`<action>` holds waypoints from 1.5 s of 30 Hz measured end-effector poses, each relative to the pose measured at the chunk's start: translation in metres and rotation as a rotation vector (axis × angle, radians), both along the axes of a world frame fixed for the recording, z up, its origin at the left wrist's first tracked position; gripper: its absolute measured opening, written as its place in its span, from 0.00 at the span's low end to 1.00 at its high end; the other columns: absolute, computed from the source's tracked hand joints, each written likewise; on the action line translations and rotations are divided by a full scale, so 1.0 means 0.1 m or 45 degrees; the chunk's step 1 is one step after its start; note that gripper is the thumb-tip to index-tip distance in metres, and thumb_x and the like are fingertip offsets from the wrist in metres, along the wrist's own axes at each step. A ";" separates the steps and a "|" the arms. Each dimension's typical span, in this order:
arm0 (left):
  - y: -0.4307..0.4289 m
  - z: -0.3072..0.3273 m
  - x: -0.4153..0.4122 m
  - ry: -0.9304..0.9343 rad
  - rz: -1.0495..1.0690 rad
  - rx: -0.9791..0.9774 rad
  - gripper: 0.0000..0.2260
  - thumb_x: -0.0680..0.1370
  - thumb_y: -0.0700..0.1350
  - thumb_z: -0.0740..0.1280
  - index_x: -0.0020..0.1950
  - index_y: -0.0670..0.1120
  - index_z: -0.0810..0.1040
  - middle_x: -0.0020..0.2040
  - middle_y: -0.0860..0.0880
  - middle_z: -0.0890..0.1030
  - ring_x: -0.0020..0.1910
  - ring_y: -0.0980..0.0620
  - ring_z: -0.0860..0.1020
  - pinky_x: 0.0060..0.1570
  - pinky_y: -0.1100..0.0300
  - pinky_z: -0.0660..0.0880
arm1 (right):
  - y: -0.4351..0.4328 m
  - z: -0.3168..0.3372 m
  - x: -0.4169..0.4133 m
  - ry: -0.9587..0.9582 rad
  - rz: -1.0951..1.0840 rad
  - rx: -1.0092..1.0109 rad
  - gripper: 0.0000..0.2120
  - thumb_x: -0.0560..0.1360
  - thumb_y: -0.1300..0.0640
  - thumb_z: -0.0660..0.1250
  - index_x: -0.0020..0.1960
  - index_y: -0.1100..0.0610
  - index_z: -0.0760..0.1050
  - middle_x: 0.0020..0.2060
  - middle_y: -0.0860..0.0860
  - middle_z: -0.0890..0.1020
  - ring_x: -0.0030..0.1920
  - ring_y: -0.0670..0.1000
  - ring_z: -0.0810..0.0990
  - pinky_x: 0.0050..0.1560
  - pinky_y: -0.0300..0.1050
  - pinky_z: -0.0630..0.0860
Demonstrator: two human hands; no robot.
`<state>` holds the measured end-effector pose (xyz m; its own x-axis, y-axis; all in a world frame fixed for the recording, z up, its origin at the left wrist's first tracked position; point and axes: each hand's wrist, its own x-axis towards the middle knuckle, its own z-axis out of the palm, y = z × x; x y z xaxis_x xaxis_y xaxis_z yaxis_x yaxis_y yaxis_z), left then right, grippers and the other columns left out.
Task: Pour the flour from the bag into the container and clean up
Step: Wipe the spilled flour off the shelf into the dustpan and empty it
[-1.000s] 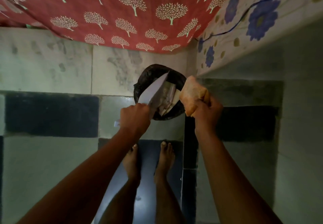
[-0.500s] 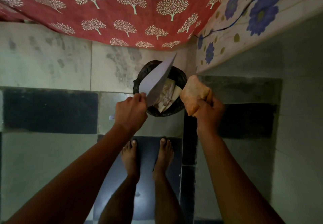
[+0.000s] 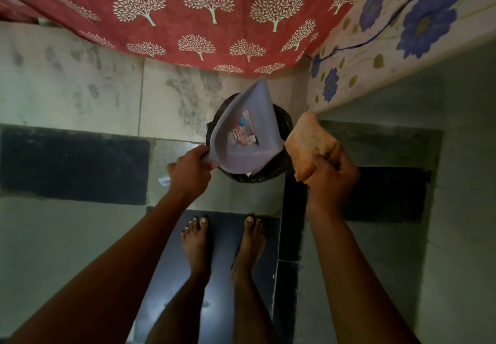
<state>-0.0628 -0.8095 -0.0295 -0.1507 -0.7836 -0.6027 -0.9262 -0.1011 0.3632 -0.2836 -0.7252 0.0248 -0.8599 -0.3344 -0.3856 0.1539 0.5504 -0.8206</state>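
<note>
On the floor at your left, pale green-grey tiles (image 3: pixel 67 236) alternate with dark ones (image 3: pixel 72 164), and a stained pale wall rises beyond them under a red cloth printed with white trees (image 3: pixel 188 16). Moving in, your left hand (image 3: pixel 189 172) is curled tight round the near end of one lavender-grey dustpan (image 3: pixel 255 153), which you hold tilted above the bin, its wide end pointing away from you toward the wall. A printed sticker (image 3: pixel 243 131) shows on the face turned to you. Under it stands one round bin (image 3: pixel 268 176) with a black liner, set on the floor close to the wall. The dustpan covers most of its mouth, so you can see little of what lies inside: only a pale scrap at the near rim. Below, your two bare feet, left (image 3: pixel 194 241) and right (image 3: pixel 251 239), stand on a glossy dark tile just short of the bin. To the right of the bin, your right hand (image 3: pixel 331 177) grips one tan-orange cloth (image 3: pixel 308 145), bunched into a block and held up beside the dustpan's edge. Farther right, a pale cover with blue flowers (image 3: pixel 375 48) overhangs a plain grey-green wall, and one blue cord (image 3: pixel 402 11) runs across it.
</note>
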 end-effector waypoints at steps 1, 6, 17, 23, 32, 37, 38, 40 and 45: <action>0.00 -0.08 0.02 0.047 0.029 0.082 0.09 0.77 0.43 0.67 0.53 0.57 0.78 0.50 0.50 0.83 0.52 0.42 0.80 0.61 0.43 0.71 | -0.01 -0.02 0.00 0.007 0.000 -0.008 0.10 0.72 0.65 0.71 0.49 0.52 0.81 0.43 0.42 0.83 0.48 0.44 0.81 0.54 0.50 0.78; 0.01 -0.87 0.12 0.197 0.029 0.305 0.02 0.71 0.61 0.67 0.43 0.67 0.76 0.46 0.52 0.82 0.51 0.44 0.81 0.59 0.39 0.74 | -0.03 -0.31 0.00 -0.011 0.058 0.002 0.09 0.73 0.66 0.70 0.44 0.52 0.80 0.39 0.42 0.82 0.42 0.36 0.79 0.50 0.46 0.78; -0.08 -1.06 -0.21 -0.013 0.124 0.437 0.18 0.76 0.55 0.71 0.60 0.44 0.80 0.57 0.41 0.82 0.58 0.39 0.79 0.53 0.54 0.73 | -0.07 -0.79 0.18 -0.080 0.099 -0.014 0.13 0.74 0.68 0.68 0.54 0.54 0.81 0.42 0.37 0.80 0.42 0.29 0.79 0.42 0.21 0.73; -0.01 -0.98 -0.30 -0.130 0.212 0.260 0.20 0.78 0.51 0.70 0.65 0.46 0.72 0.59 0.41 0.80 0.60 0.37 0.78 0.65 0.41 0.71 | -0.08 -0.82 0.26 -0.142 0.077 -0.063 0.17 0.73 0.70 0.68 0.51 0.49 0.80 0.42 0.39 0.81 0.43 0.31 0.80 0.44 0.25 0.76; 0.01 -0.90 -0.22 0.098 0.420 0.167 0.27 0.75 0.46 0.75 0.66 0.38 0.65 0.59 0.38 0.79 0.56 0.40 0.78 0.47 0.54 0.69 | 0.06 -0.66 0.39 -0.182 0.056 -0.147 0.18 0.73 0.70 0.67 0.49 0.47 0.81 0.43 0.39 0.81 0.43 0.31 0.80 0.40 0.24 0.74; -0.01 -0.30 -0.30 0.254 0.532 -0.044 0.15 0.75 0.44 0.72 0.59 0.41 0.76 0.52 0.42 0.83 0.54 0.42 0.81 0.50 0.55 0.75 | 0.12 -0.26 0.52 -0.170 0.021 -0.184 0.14 0.73 0.67 0.70 0.50 0.48 0.80 0.44 0.42 0.82 0.44 0.35 0.81 0.47 0.34 0.77; -0.02 -0.10 -0.35 0.375 0.579 0.002 0.10 0.76 0.44 0.71 0.55 0.42 0.79 0.49 0.43 0.84 0.51 0.43 0.83 0.49 0.54 0.77 | 0.15 -0.14 0.54 -0.155 0.030 -0.183 0.13 0.73 0.67 0.70 0.48 0.49 0.80 0.43 0.44 0.83 0.45 0.38 0.81 0.48 0.39 0.77; -0.04 0.45 -0.47 0.708 0.682 0.180 0.07 0.79 0.40 0.69 0.53 0.38 0.80 0.43 0.42 0.84 0.43 0.45 0.84 0.43 0.55 0.79 | 0.17 0.20 0.59 -0.119 0.069 -0.208 0.14 0.73 0.67 0.71 0.44 0.47 0.80 0.41 0.43 0.83 0.44 0.42 0.81 0.49 0.43 0.78; -0.03 2.00 -0.61 1.026 0.788 0.581 0.10 0.82 0.44 0.66 0.53 0.38 0.81 0.47 0.36 0.86 0.47 0.40 0.86 0.47 0.52 0.81 | 0.19 1.29 0.71 0.111 0.279 -0.346 0.09 0.74 0.67 0.70 0.52 0.56 0.81 0.46 0.46 0.82 0.47 0.41 0.81 0.49 0.35 0.77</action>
